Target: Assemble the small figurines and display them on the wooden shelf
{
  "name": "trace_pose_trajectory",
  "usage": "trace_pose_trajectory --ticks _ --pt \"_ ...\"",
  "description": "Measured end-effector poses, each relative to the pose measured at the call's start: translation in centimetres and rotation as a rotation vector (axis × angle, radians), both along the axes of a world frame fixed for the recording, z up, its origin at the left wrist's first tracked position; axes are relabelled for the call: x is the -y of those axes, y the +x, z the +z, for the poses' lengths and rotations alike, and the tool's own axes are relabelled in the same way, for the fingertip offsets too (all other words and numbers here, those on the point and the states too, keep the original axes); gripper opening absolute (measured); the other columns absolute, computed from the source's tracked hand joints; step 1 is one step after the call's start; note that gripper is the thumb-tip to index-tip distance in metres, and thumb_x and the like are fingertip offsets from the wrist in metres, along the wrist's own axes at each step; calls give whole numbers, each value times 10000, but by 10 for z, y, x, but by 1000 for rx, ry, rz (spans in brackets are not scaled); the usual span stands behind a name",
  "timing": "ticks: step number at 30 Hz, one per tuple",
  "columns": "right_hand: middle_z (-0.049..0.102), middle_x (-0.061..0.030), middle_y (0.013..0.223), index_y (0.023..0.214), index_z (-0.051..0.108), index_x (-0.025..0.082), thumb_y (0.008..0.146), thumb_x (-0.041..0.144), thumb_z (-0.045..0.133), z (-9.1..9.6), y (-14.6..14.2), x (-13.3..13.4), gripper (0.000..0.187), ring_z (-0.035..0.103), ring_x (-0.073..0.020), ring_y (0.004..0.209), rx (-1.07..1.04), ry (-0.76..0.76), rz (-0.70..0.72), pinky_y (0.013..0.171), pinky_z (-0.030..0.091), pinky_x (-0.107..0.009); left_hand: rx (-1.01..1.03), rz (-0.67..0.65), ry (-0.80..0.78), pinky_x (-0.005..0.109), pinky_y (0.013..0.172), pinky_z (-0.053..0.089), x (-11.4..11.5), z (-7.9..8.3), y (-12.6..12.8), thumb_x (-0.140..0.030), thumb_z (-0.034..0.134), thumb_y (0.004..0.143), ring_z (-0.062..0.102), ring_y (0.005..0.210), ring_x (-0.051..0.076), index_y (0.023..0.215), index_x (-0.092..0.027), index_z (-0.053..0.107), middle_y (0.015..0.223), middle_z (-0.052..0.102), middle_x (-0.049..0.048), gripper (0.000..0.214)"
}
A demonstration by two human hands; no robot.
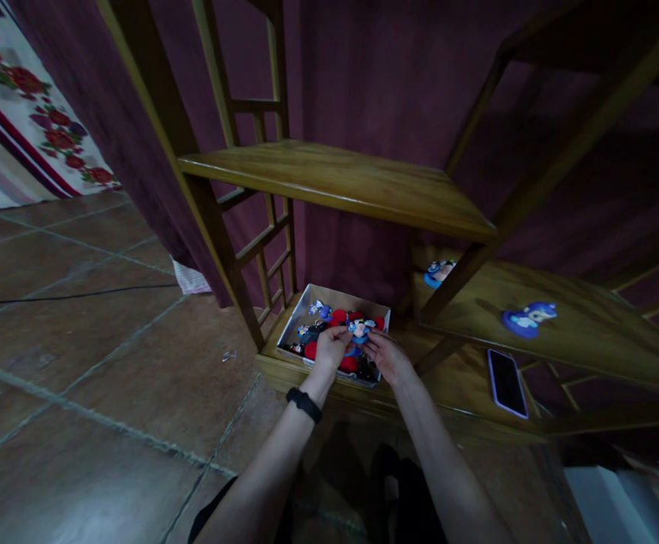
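Note:
A shallow white box (302, 310) sits on the lowest board of a wooden shelf unit (341, 177). It holds several small red and blue toy figures (338, 316). Both my hands reach into the box. My left hand (331, 346), with a black band at the wrist, and my right hand (387, 355) close together around one blue and white figure (359, 329) just above the pile. Which fingers carry it is hard to make out in the dim light.
Two blue figures (529, 317) (438, 272) lie on the middle shelf board at right. A phone (507, 382) lies face up on the low board right of the box. Tiled floor (80, 355) spreads left, crossed by a black cable (69, 296). Dark red curtain behind.

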State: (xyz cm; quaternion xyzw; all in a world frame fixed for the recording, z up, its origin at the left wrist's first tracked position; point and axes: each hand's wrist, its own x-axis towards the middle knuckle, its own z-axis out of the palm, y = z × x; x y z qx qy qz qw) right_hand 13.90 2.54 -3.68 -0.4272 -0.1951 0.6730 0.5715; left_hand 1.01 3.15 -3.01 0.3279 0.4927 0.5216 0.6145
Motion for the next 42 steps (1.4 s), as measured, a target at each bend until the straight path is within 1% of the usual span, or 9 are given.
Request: trace_pose_trajectory --ticks 2,6,9,14,20,26,32,38,42 --pt "713 -19 799 743 629 180 644 114 692 2 -1 1 135 670 -144 742 18 15 -10 697 558 -279 123 2 -73 187 514 455 1 2 -3 -171 718 649 563 484 85 727 -116 641 589 621 6 122" --pt "710 -10 812 751 640 182 622 113 711 5 -4 4 163 666 -135 752 47 52 1 696 551 -256 229 -10 -184 200 547 490 3 5 -8 -128 723 646 606 529 102 730 -110 627 617 646 32 129" --pt "707 -5 801 768 646 183 625 122 709 7 -6 5 168 662 -127 732 68 46 -9 680 550 -246 317 -30 -248 203 566 507 0 3 -10 -88 690 674 617 548 101 735 -115 607 628 649 32 106" --pt "705 -9 759 773 642 182 644 133 684 7 -7 4 144 657 -118 676 74 7 -16 624 544 -226 431 -71 -327 200 556 515 -2 -2 -11 -38 638 708 602 518 87 770 -120 587 622 638 22 115" --pt "699 -10 719 766 625 180 648 140 684 6 -10 4 138 651 -120 634 28 19 -30 595 536 -222 464 -57 -355 187 539 504 -1 0 -12 -51 631 724 601 525 88 755 -124 574 594 611 10 97" --pt "694 -12 716 756 620 177 678 140 653 4 -11 4 93 646 -115 648 -33 -28 -31 589 531 -213 471 -74 -379 182 535 500 0 5 -12 -36 599 743 596 521 85 754 -125 571 576 600 5 93" --pt "678 2 668 731 609 183 650 141 675 3 -13 5 112 626 -110 607 -37 -39 -36 568 517 -213 470 -70 -417 215 558 521 -1 5 -12 -90 610 758 593 519 93 758 -126 573 576 586 9 52" --pt "685 7 728 719 611 181 598 162 709 6 -13 5 157 632 -117 665 10 -40 -31 635 513 -242 475 -15 -430 210 572 530 -2 7 -11 -35 575 761 612 553 99 766 -125 572 616 614 24 90" --pt "684 20 730 722 621 183 584 186 720 5 -11 4 171 629 -112 671 50 -20 -43 666 506 -255 474 -28 -398 218 588 537 -2 6 -10 -35 598 748 619 568 103 745 -122 578 647 631 36 89"
